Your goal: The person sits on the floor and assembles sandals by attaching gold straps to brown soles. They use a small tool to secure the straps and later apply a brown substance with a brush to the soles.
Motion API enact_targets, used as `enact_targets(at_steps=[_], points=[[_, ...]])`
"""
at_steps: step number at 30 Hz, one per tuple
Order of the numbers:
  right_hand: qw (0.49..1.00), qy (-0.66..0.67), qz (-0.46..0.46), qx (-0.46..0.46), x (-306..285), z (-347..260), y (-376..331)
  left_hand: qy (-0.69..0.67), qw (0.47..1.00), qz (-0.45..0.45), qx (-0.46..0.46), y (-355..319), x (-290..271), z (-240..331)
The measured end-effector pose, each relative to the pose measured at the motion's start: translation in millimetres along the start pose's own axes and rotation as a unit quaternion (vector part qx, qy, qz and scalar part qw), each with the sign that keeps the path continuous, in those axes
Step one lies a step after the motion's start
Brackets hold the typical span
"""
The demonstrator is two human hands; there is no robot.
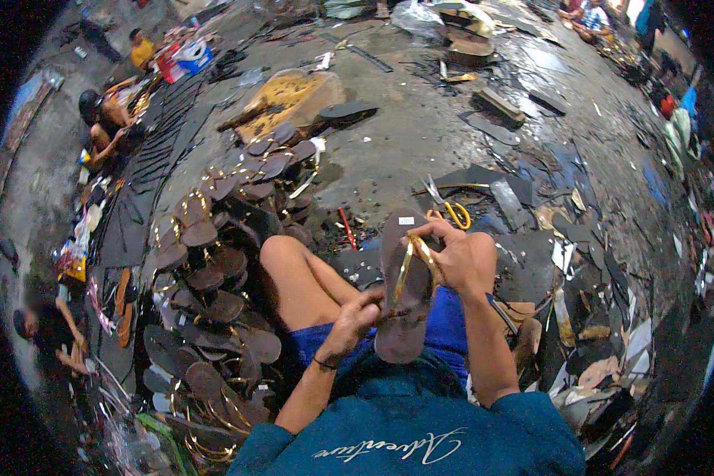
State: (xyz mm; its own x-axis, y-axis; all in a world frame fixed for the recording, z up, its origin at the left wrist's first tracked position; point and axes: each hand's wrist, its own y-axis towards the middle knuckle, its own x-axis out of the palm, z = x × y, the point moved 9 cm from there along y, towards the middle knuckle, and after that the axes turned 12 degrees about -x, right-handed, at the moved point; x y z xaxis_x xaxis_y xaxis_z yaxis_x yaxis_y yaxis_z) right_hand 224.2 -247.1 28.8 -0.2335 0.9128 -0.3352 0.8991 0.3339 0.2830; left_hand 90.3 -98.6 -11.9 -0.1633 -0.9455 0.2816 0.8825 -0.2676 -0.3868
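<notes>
A brown flip-flop sandal (408, 300) with gold straps stands lengthwise over my lap, its sole facing up toward me and a small white sticker at its far end. My left hand (352, 324) is closed on the near left edge of the sole. On the other side, my right hand (458, 258) pinches the gold strap (404, 271) near the toe end. Just beyond the right hand lie scissors with yellow-orange handles (457, 214). A thin red tool (347, 228) rests on the floor ahead of my left knee.
A large heap of similar sandals (206, 278) lies to my left. Ahead sits a worn yellow block (293, 103) beside a dark sole (347, 111). Scraps of sheet material (563, 258) cover the right side. Several people sit at the far left, including one person (103, 127).
</notes>
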Motion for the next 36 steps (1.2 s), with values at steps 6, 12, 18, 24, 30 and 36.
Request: enact_targets(at_steps=[6, 12, 18, 24, 30, 36], points=[[0.995, 0.097, -0.009, 0.005, 45, 52, 27, 0.288, 0.804, 0.480, 0.199, -112, -63, 97], [0.900, -0.405, -0.031, 0.159, -5, 268, 59, 0.408, 0.552, 0.696, 0.210, -325, -91, 144], [0.855, -0.456, -0.079, 0.234, 0, 300, 51, 0.449, 0.423, 0.762, 0.196, -327, -48, 152], [0.951, -0.242, 0.110, 0.158, -72, 207, 46, 0.495, 0.599, 0.619, 0.113, -231, -59, 119], [0.858, -0.466, 0.148, 0.159, -215, 146, -133, 0.551, 0.627, 0.549, 0.039, -215, -77, 58], [0.716, -0.514, 0.065, 0.467, -260, 177, -353, 0.533, 0.659, 0.527, 0.063, -216, -80, 39]])
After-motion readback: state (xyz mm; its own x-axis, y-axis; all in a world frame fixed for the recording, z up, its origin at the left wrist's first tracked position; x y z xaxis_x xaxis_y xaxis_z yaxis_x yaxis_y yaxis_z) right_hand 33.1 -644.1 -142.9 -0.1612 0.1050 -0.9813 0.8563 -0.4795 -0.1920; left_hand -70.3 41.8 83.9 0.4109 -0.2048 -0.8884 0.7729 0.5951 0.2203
